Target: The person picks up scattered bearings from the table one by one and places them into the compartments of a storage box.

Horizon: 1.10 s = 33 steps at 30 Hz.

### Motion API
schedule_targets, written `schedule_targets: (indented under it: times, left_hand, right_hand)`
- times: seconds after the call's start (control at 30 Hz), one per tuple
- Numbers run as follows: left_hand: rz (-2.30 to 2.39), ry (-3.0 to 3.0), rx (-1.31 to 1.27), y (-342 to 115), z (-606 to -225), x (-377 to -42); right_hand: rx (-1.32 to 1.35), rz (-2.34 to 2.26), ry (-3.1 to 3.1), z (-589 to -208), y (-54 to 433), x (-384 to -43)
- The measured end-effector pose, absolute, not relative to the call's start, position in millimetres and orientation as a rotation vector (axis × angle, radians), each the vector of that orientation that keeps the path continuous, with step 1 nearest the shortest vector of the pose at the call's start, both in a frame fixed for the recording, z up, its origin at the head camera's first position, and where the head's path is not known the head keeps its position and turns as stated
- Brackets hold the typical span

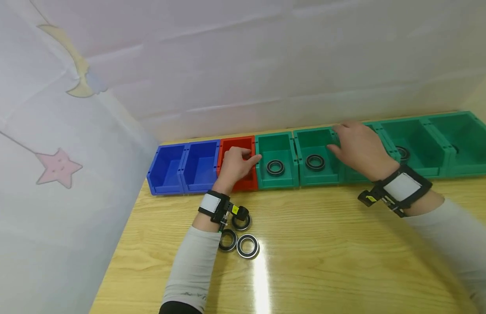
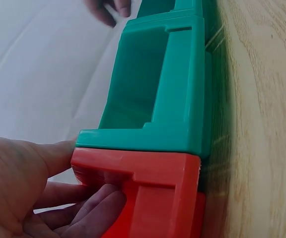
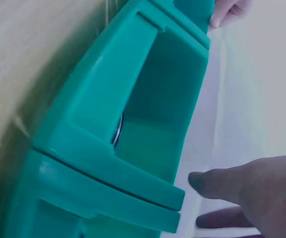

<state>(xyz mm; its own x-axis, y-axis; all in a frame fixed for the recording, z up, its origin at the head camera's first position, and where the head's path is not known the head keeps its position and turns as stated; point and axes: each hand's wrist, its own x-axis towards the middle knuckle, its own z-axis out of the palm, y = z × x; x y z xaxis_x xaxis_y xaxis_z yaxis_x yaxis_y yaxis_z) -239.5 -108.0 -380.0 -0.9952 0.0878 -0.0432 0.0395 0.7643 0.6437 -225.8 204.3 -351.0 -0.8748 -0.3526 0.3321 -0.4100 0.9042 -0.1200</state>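
Note:
My left hand (image 1: 236, 165) reaches into the red bin (image 1: 238, 185), its thumb at the wall shared with the neighbouring green bin (image 1: 277, 140). In the left wrist view, the fingers (image 2: 97, 213) dip over the red bin's side, and no object shows between them. My right hand (image 1: 358, 148) is above the third green bin, largely covering it, with thumb and fingers apart. The right wrist view shows nothing in its grasp. Ball bearings lie in the first green bin (image 1: 275, 167) and the second, where the bearing (image 1: 315, 162) lies flat.
Three bearings lie on the wooden table near my left forearm, the nearest bearing (image 1: 248, 246) among them. Two blue bins (image 1: 167, 189) stand left of the red one. Further right, a bearing (image 1: 402, 153) sits in another green bin. A white sheet (image 1: 235, 65) hangs behind the row.

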Motion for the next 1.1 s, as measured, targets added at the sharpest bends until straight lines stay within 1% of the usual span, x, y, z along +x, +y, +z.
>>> schedule_targets:
  times: [0.2, 0.4, 0.73, 0.93, 1.1]
  left_hand:
    - [1.037, 2.898, 0.09, -112.2, -380.3, -240.3]
    - [1.02, 2.903, 0.058, -106.5, -379.2, -237.5]
    - [1.027, 2.894, 0.118, -102.6, -379.4, -238.8]
    - [1.013, 2.912, 0.233, -108.3, -370.1, -233.0]
    - [0.947, 2.888, 0.385, -115.3, -358.2, -219.5]
  right_hand:
    - [0.424, 0.376, -2.904, -358.1, 206.8, -225.7]
    - [0.388, 0.458, -2.899, -364.6, 209.1, -227.0]
    - [0.344, 0.486, -2.88, -370.5, 214.3, -225.2]
    - [0.347, 0.454, -2.876, -371.7, 213.0, -227.4]
    - [0.365, 0.461, -2.883, -371.2, 212.6, -228.5]
